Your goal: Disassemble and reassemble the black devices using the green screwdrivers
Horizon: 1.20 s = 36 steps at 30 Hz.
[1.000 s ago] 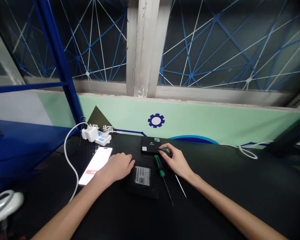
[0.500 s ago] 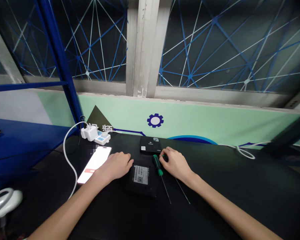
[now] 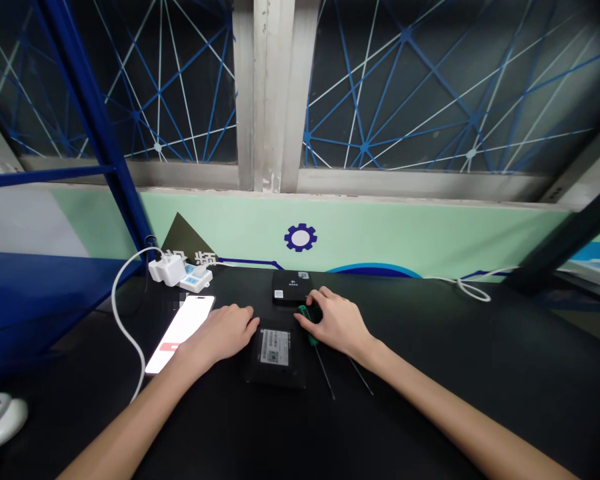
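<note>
A flat black box with a white label [image 3: 276, 352] lies on the black table [image 3: 430, 373] in front of me. My left hand [image 3: 225, 330] rests at its left edge, fingers loosely curled and touching the box. My right hand [image 3: 333, 320] covers the green-and-black handles of two screwdrivers [image 3: 307, 319] just right of the box; their thin shafts [image 3: 325, 380] stick out toward me from under the palm. Its fingers curl over the handles. A second, smaller black box [image 3: 290, 288] sits behind, near the wall.
A lit phone [image 3: 180, 325] lies left of my left hand. Behind it are a white charger and power strip [image 3: 180, 275] with a white cable [image 3: 125, 327] looping forward. Blue shelving [image 3: 40, 293] stands at left; another white cable [image 3: 473, 290] lies at the far right.
My right hand has slid left and nearer, from the far box onto the screwdriver handles beside the labelled box. The left hand has stayed at the box's edge. The view shifted slightly.
</note>
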{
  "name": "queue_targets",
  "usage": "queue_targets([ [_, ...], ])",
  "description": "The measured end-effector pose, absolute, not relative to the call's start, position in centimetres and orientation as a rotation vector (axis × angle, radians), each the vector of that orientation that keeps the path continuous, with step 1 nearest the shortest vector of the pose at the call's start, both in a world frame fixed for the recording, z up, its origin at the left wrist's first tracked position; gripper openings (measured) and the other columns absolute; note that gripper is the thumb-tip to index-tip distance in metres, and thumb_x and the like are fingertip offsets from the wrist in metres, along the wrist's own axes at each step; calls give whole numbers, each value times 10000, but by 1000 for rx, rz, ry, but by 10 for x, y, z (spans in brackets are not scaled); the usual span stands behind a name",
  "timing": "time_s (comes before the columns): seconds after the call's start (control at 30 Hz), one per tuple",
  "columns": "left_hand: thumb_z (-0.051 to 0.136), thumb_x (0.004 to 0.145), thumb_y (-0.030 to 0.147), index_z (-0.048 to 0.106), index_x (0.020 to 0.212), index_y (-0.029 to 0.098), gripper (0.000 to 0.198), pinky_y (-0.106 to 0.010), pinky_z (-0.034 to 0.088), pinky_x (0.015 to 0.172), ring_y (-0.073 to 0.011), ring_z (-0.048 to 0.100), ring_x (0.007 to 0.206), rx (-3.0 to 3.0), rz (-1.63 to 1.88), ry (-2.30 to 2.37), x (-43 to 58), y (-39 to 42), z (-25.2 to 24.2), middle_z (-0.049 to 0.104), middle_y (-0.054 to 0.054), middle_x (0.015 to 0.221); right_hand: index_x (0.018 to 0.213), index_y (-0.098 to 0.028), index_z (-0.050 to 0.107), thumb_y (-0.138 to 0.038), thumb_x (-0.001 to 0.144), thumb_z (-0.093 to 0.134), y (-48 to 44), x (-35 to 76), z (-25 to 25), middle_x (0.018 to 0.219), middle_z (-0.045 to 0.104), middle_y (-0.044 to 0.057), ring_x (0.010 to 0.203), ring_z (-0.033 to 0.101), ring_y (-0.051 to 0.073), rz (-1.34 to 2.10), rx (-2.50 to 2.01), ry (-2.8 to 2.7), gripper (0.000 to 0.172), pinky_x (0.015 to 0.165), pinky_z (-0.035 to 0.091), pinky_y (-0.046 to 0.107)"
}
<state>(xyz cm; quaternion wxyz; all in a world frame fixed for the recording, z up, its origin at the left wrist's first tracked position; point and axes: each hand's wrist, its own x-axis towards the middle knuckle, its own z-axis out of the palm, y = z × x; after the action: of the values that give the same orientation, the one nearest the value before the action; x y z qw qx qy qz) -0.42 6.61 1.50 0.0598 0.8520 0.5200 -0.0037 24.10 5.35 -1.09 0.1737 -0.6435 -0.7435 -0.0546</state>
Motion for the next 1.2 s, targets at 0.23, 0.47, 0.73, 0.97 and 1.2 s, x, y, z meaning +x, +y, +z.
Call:
queue_targets([
  [0.23, 304, 1016, 387, 617, 847, 213, 396, -374, 460, 665, -326, 713, 819, 2576, 4, 1550, -4, 65, 16, 726, -113, 831, 967, -245, 653, -347, 840, 627, 51, 240, -9, 936, 630, 16, 638, 589, 151, -73, -1821, -2149, 164, 553, 237, 266],
  [0.47, 305, 1014, 392, 613, 832, 214, 399, -377, 455, 651, -339, 711, 823, 2566, 37, 1542, -5, 64, 17, 720, -115, 815, 845, -213, 616, -308, 805, 632, 50, 245, -8, 868, 624, 27, 656, 606, 175, -74, -1864, -2169, 105, 544, 228, 275],
  [0.73, 305, 1011, 399, 592, 804, 224, 395, -362, 438, 624, -326, 702, 803, 2547, 30, 1544, -5, 63, 20, 704, -103, 792, 878, -203, 638, -381, 834, 604, 47, 247, -6, 859, 673, 50, 661, 639, 207, -220, -1867, -2215, 187, 545, 239, 291],
  [0.97, 302, 1010, 429, 597, 813, 227, 408, -348, 424, 611, -309, 690, 778, 2539, 21, 1547, -7, 66, 19, 689, -96, 789, 906, -173, 662, -426, 905, 552, 46, 247, -1, 881, 687, 90, 770, 639, 247, -338, -1765, -2223, 277, 592, 333, 318],
  [1.2, 311, 1010, 438, 604, 830, 229, 402, -356, 433, 632, -319, 693, 814, 2540, 10, 1553, -7, 67, 18, 694, -96, 805, 1108, -164, 692, -693, 852, 600, 40, 249, 9, 982, 709, 106, 943, 570, 278, -148, -1171, -2553, 595, 900, 379, 432],
])
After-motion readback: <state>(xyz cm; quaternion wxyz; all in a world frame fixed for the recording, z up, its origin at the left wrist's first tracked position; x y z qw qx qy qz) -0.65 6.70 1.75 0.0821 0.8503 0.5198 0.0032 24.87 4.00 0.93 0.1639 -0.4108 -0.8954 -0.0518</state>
